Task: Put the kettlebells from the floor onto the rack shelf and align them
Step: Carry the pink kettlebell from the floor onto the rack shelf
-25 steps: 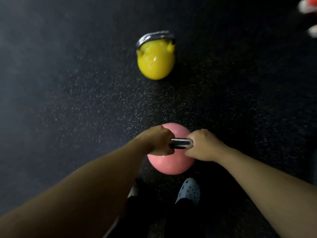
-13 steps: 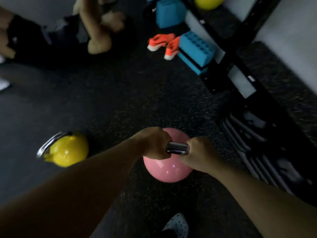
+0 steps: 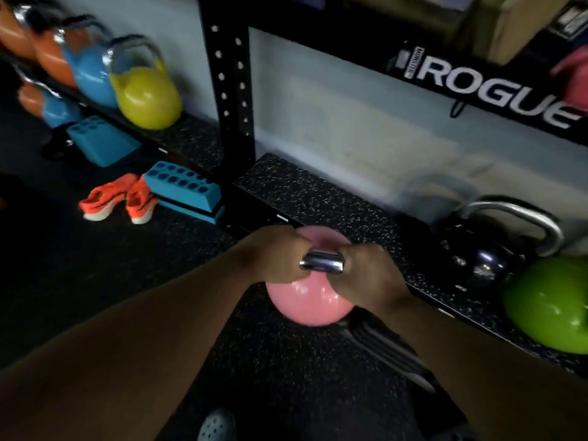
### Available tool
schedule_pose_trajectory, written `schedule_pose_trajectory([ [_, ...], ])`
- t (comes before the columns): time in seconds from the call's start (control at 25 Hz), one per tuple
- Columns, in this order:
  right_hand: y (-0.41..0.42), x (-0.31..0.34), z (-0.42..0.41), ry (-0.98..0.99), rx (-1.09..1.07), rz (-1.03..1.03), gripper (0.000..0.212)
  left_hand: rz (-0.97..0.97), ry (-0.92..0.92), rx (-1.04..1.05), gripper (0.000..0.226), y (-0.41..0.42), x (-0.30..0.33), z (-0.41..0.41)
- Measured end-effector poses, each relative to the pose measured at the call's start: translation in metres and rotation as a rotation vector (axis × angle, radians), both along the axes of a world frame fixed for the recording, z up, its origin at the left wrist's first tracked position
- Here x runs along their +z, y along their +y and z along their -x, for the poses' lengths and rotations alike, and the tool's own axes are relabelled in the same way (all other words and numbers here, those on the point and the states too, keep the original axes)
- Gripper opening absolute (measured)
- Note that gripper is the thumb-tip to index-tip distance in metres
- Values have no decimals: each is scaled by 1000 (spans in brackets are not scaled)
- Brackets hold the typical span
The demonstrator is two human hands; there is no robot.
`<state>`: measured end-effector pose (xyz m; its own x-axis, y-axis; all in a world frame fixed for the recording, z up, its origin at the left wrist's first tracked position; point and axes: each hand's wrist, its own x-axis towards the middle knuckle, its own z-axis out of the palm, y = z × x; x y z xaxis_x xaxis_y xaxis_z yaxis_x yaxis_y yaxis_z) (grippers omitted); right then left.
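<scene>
A pink kettlebell (image 3: pixel 310 305) with a steel handle hangs in both my hands, just in front of the low rack shelf (image 3: pixel 318 198). My left hand (image 3: pixel 275 257) grips the handle's left end and my right hand (image 3: pixel 366 275) grips its right end. The speckled shelf surface lies bare behind the pink bell. To the right on that shelf stand a black kettlebell (image 3: pixel 486 259) and a green kettlebell (image 3: pixel 550 308). On the neighbouring shelf at left sit a yellow kettlebell (image 3: pixel 146 97), a blue kettlebell (image 3: pixel 90 74) and orange ones.
A black rack upright (image 3: pixel 232 100) divides the two shelf bays. Blue blocks (image 3: pixel 183 189) and a pair of orange shoes (image 3: pixel 119 198) lie on the floor at left. A black ribbed plate (image 3: pixel 385 348) sits under the shelf edge. My shoe (image 3: pixel 216 428) shows at the bottom.
I have lifted the pink kettlebell off the floor and turned right with it; the rack shelf is now straight ahead. The yellow floor kettlebell has passed out of view.
</scene>
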<state>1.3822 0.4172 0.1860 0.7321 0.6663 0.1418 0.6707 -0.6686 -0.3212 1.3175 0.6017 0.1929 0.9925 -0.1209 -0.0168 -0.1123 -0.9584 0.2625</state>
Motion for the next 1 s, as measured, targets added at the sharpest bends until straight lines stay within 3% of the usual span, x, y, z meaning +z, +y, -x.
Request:
schedule_pose_trajectory([
  [0.12, 16, 11, -48, -59, -78, -41, 21, -6, -76, -71, 17, 18, 11, -64],
  [0.28, 45, 12, -108, -84, -240, -94, 14, -95, -177, -160, 20, 46, 15, -148],
  [0.52, 76, 4, -162, 31, -334, -111, 18, -69, -171, -189, 23, 75, 3, -219],
  [0.72, 85, 4, -206, 65, -377, -98, 8, 112, -128, -52, 21, 80, -3, -260],
  [1.0, 96, -4, -241, 7, -474, -93, 11, 172, -132, 59, 16, 70, -10, -297],
])
